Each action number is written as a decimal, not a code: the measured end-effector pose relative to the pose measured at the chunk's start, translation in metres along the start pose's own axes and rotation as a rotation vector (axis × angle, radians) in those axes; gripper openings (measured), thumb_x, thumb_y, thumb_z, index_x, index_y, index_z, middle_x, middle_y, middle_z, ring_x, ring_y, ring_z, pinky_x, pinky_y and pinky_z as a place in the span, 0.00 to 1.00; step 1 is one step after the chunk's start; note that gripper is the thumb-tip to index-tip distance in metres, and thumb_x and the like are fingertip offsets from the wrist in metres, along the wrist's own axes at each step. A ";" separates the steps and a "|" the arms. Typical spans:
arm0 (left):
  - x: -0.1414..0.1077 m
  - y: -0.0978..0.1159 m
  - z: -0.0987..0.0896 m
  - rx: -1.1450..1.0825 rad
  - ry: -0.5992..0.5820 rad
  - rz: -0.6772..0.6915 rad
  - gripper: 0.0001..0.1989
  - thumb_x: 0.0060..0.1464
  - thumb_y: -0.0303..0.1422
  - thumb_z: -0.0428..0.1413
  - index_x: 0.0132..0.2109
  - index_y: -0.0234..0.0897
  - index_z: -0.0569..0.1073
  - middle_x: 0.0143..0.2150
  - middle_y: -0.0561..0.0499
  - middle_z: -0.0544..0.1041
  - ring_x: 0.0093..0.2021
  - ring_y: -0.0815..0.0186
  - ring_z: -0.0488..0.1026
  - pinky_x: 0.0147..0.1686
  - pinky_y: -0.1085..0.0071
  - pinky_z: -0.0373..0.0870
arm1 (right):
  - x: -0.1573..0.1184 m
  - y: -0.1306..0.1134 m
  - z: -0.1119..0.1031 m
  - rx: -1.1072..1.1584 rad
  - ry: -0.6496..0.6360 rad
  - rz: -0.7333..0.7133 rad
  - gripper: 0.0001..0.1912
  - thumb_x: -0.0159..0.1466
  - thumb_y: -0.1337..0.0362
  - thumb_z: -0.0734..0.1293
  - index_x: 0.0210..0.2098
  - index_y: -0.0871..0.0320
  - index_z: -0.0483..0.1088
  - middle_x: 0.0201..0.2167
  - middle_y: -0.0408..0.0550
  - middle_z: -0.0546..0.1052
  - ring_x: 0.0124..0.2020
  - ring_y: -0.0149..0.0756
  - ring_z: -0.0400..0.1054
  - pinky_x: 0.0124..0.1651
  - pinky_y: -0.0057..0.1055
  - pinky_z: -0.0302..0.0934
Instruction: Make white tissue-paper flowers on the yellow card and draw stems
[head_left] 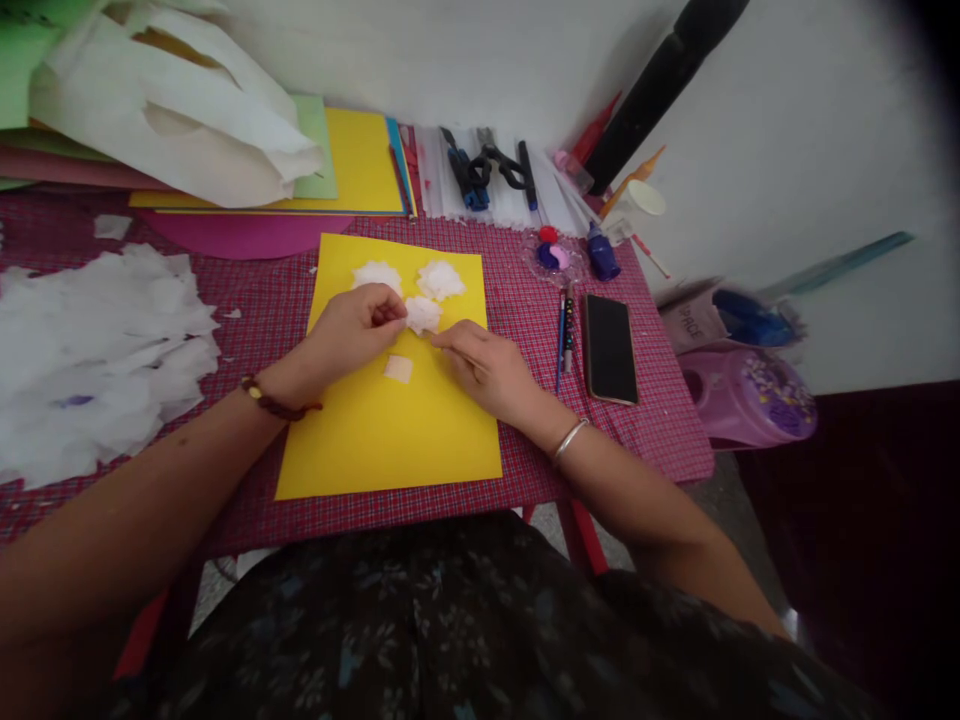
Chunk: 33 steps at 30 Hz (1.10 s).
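A sheet of yellow paper (397, 440) lies on the checked tablecloth in front of me. Near its top sit two white paper flowers, one at the left (377, 274) partly behind my hand and one at the right (441, 280). Between my hands is a third white paper flower (424, 315). My left hand (360, 325) pinches its left edge with thumb and forefinger. Curled fingers of my right hand (484, 368) touch or nearly touch its lower right edge; whether they grip it is unclear. Below the flower lies a small pale square (398, 369).
Large white paper flowers (97, 350) spread at the left, below piled coloured paper (360, 160). Scissors (495, 160) lie at the back. A paint palette (553, 258), a blue bottle (602, 252), brushes (562, 335) and a phone (610, 348) are to the right.
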<state>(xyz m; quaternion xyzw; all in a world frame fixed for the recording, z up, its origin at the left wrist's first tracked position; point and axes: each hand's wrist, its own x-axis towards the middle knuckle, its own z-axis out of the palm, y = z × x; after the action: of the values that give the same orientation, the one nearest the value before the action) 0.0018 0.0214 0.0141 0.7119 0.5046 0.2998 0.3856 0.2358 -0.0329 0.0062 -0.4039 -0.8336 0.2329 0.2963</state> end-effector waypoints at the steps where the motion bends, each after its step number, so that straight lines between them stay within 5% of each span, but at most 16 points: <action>1: 0.000 0.001 0.000 0.001 -0.006 -0.002 0.08 0.49 0.39 0.59 0.35 0.42 0.72 0.30 0.51 0.75 0.34 0.60 0.73 0.36 0.65 0.69 | -0.001 -0.003 -0.001 -0.066 -0.042 0.013 0.14 0.77 0.68 0.60 0.53 0.53 0.76 0.49 0.53 0.80 0.46 0.42 0.74 0.49 0.40 0.69; 5: -0.002 0.003 -0.007 -0.019 -0.056 -0.007 0.10 0.48 0.40 0.59 0.36 0.41 0.73 0.32 0.50 0.77 0.34 0.61 0.73 0.36 0.66 0.70 | -0.002 -0.010 -0.005 -0.147 -0.130 0.023 0.14 0.74 0.70 0.62 0.52 0.55 0.77 0.48 0.54 0.79 0.43 0.42 0.72 0.45 0.38 0.67; 8: -0.006 0.003 -0.019 -0.022 -0.175 -0.027 0.13 0.50 0.44 0.59 0.36 0.40 0.73 0.31 0.50 0.76 0.32 0.62 0.72 0.34 0.67 0.68 | -0.001 -0.005 -0.005 0.073 0.023 0.035 0.11 0.76 0.65 0.62 0.49 0.54 0.78 0.46 0.51 0.80 0.43 0.40 0.73 0.48 0.38 0.69; 11: -0.011 0.005 -0.029 0.086 -0.333 -0.061 0.15 0.50 0.46 0.59 0.37 0.39 0.73 0.31 0.50 0.76 0.31 0.63 0.72 0.33 0.68 0.68 | 0.003 0.005 -0.003 0.391 0.211 0.140 0.12 0.77 0.55 0.63 0.45 0.53 0.76 0.37 0.46 0.79 0.34 0.34 0.71 0.38 0.33 0.69; 15: -0.017 0.014 -0.029 0.376 -0.417 -0.017 0.14 0.51 0.43 0.59 0.40 0.38 0.75 0.34 0.49 0.77 0.34 0.62 0.73 0.36 0.67 0.67 | 0.009 0.011 -0.002 0.618 0.231 0.271 0.15 0.74 0.49 0.67 0.41 0.53 0.73 0.31 0.42 0.77 0.27 0.29 0.68 0.32 0.28 0.67; 22: -0.020 0.021 -0.020 0.467 -0.401 -0.057 0.10 0.50 0.40 0.57 0.37 0.39 0.74 0.30 0.51 0.74 0.30 0.63 0.70 0.32 0.68 0.61 | 0.008 0.006 0.000 0.665 0.167 0.257 0.12 0.73 0.52 0.68 0.40 0.54 0.74 0.31 0.42 0.76 0.27 0.30 0.68 0.33 0.30 0.68; 28: -0.016 0.010 -0.037 0.105 -0.395 -0.146 0.16 0.49 0.48 0.61 0.30 0.40 0.72 0.25 0.53 0.71 0.26 0.66 0.64 0.28 0.69 0.58 | 0.005 0.009 0.004 0.506 0.076 0.209 0.09 0.74 0.57 0.66 0.42 0.53 0.77 0.39 0.47 0.80 0.39 0.35 0.73 0.41 0.35 0.71; 33: -0.011 -0.004 -0.036 -0.014 -0.253 -0.143 0.15 0.49 0.46 0.63 0.30 0.42 0.71 0.26 0.52 0.72 0.27 0.65 0.65 0.27 0.68 0.59 | 0.007 0.011 0.006 0.496 0.117 0.230 0.09 0.75 0.61 0.66 0.48 0.53 0.79 0.44 0.48 0.83 0.37 0.34 0.74 0.40 0.34 0.73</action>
<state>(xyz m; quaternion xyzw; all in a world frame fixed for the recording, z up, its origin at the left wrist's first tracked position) -0.0330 0.0208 0.0289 0.7035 0.4993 0.1829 0.4715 0.2343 -0.0223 -0.0032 -0.4238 -0.6813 0.4383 0.4051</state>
